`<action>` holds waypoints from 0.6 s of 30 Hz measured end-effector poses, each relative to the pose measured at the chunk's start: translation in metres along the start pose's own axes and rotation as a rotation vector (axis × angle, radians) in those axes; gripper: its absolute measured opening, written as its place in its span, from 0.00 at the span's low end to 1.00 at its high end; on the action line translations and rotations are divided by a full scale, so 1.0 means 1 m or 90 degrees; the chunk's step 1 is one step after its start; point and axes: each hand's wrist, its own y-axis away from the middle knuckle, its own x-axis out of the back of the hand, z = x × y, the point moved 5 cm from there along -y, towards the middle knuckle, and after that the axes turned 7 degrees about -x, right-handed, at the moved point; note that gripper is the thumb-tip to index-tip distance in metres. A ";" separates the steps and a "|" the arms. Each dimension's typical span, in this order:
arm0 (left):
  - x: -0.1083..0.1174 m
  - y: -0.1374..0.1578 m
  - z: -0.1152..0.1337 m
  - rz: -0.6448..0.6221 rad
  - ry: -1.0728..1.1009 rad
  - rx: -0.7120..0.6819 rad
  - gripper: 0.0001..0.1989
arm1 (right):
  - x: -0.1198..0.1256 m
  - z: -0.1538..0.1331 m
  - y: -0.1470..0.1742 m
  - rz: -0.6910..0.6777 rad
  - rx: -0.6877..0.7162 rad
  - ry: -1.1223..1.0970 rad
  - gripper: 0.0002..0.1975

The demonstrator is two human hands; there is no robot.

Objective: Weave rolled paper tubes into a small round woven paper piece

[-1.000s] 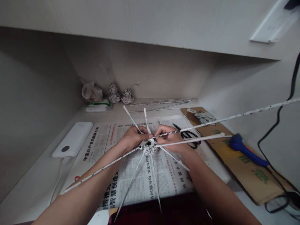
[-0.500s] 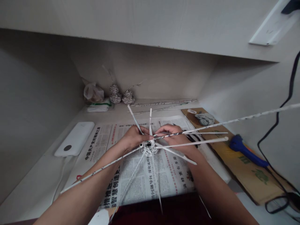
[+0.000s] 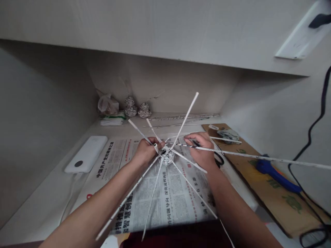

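Note:
A small woven paper piece (image 3: 168,158), with a dark opening at its top, sits over the newspaper. Several rolled-paper spokes radiate from it; a white one (image 3: 185,120) stands up toward the back. My left hand (image 3: 145,151) is closed on the left rim of the piece, thumb near the opening. To the right, my right hand (image 3: 203,148) pinches a thin paper strand (image 3: 224,139) that runs back to the weave. A long speckled paper strand (image 3: 243,154) crosses in front of that hand toward the right edge. Black-handled scissors (image 3: 219,159) lie partly hidden behind my right wrist.
Newspaper (image 3: 178,203) covers the desk. A white power bank (image 3: 86,155) lies left. Two woven gourds (image 3: 131,109), a plastic bag (image 3: 107,104) and paper rods (image 3: 181,117) stand or lie at the back. Right are cardboard (image 3: 281,196), a blue-handled tool (image 3: 278,175) and a black cable (image 3: 309,137).
My right hand has drawn away from the woven piece to the right, pulling a strand out. The spokes point in different directions, and one now rises toward the back. My left hand stays at the rim.

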 end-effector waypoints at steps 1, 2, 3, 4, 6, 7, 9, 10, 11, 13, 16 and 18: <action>0.000 -0.001 0.000 0.005 0.007 -0.011 0.12 | -0.007 0.004 0.001 -0.056 -0.054 -0.036 0.04; 0.000 -0.001 0.000 0.009 0.010 -0.018 0.12 | -0.014 0.009 0.003 -0.122 -0.116 -0.087 0.04; 0.000 -0.001 0.000 0.012 0.010 -0.023 0.12 | -0.023 0.012 0.006 -0.191 -0.174 -0.144 0.06; 0.000 -0.001 0.001 0.013 0.007 -0.027 0.12 | -0.030 0.012 0.009 -0.254 -0.220 -0.200 0.07; 0.000 0.000 0.004 0.012 -0.007 -0.041 0.12 | -0.040 0.009 0.014 -0.344 -0.266 -0.284 0.10; 0.000 0.000 0.007 0.011 -0.018 -0.054 0.12 | -0.043 0.007 0.015 -0.367 -0.280 -0.312 0.11; -0.001 0.002 0.011 0.007 -0.042 -0.079 0.11 | -0.044 0.005 0.017 -0.371 -0.312 -0.338 0.13; -0.001 0.002 0.012 0.003 -0.054 -0.087 0.11 | -0.045 0.005 0.017 -0.357 -0.331 -0.341 0.13; -0.001 0.003 0.013 -0.002 -0.066 -0.093 0.11 | -0.045 0.006 0.017 -0.339 -0.345 -0.339 0.13; -0.002 0.004 0.013 -0.009 -0.090 -0.103 0.11 | -0.047 0.008 0.017 -0.301 -0.348 -0.327 0.14; -0.003 0.005 0.011 -0.008 -0.132 -0.120 0.11 | -0.052 0.012 0.020 -0.257 -0.337 -0.328 0.13; -0.004 0.006 0.010 -0.011 -0.156 -0.128 0.11 | -0.055 0.014 0.023 -0.232 -0.331 -0.312 0.11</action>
